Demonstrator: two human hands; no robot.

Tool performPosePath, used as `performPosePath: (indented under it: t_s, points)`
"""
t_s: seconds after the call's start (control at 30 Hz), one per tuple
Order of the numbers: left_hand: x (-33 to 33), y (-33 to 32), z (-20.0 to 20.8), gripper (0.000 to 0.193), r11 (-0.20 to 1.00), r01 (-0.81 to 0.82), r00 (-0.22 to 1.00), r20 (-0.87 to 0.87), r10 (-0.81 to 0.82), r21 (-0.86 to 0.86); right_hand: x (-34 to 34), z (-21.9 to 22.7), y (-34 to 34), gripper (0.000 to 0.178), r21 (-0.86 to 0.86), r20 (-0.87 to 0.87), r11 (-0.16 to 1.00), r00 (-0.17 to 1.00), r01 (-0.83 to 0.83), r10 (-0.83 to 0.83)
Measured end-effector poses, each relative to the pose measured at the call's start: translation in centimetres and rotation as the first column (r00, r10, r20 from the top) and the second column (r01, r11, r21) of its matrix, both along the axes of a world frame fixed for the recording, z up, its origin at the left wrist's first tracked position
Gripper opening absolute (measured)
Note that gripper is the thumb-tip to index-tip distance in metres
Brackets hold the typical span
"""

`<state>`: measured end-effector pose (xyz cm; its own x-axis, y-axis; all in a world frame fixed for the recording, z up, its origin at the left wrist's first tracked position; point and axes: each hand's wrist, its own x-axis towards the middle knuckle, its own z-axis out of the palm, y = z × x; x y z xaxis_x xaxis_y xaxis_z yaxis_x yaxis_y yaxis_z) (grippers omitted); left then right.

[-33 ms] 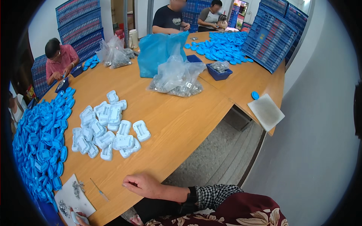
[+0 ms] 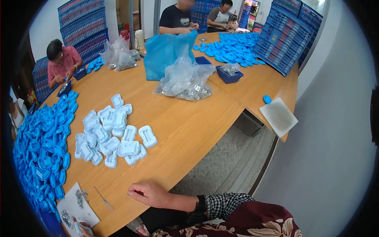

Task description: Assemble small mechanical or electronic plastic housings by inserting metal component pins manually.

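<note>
Blue oval plastic shells (image 2: 44, 154) heap beside a flat white slab (image 2: 89, 216) bearing small silvery parts (image 2: 80, 200). At its near end, the left hand (image 2: 86, 232) clasps a pale rounded casing (image 2: 80, 226); neither hand visibly differs from an instant earlier, so work seems paused. Rightward lies a thin-shafted hand tool (image 2: 107, 204). The right hand (image 2: 149, 194) curls its fingers together, on what cannot be told; brown wooden bench (image 2: 189, 128) stretches beyond, its edge passing beneath the wrist.
</note>
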<state>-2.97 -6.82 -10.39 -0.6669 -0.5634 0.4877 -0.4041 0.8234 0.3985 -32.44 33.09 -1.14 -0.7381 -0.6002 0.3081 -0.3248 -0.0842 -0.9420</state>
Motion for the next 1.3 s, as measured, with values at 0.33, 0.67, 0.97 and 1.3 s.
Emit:
performPosePath:
  t_s: [0.33,0.67,0.97,1.3]
  points:
    - [-3.4,5.3,4.6,0.051,0.891,-0.058,0.953,-0.241,0.184,0.451,-0.2,0.9,0.3,0.017,0.038,0.048,0.998,0.998,-0.046,0.044]
    - [-4.8,7.4,6.3,0.048,0.848,0.088,0.916,-0.378,0.137,0.522,-0.1,0.5,0.2,0.019,0.037,0.02,0.999,1.0,-0.024,0.023]
    - [-3.9,6.6,4.8,0.042,0.88,0.063,0.952,-0.294,0.089,0.471,0.0,0.0,0.1,0.018,0.088,-0.003,0.996,1.0,-0.02,0.02]
    - [-4.5,8.1,6.6,0.045,0.83,0.096,0.914,-0.38,0.145,0.549,0.2,1.2,-0.2,0.019,0.126,0.017,0.992,1.0,-0.026,0.024]
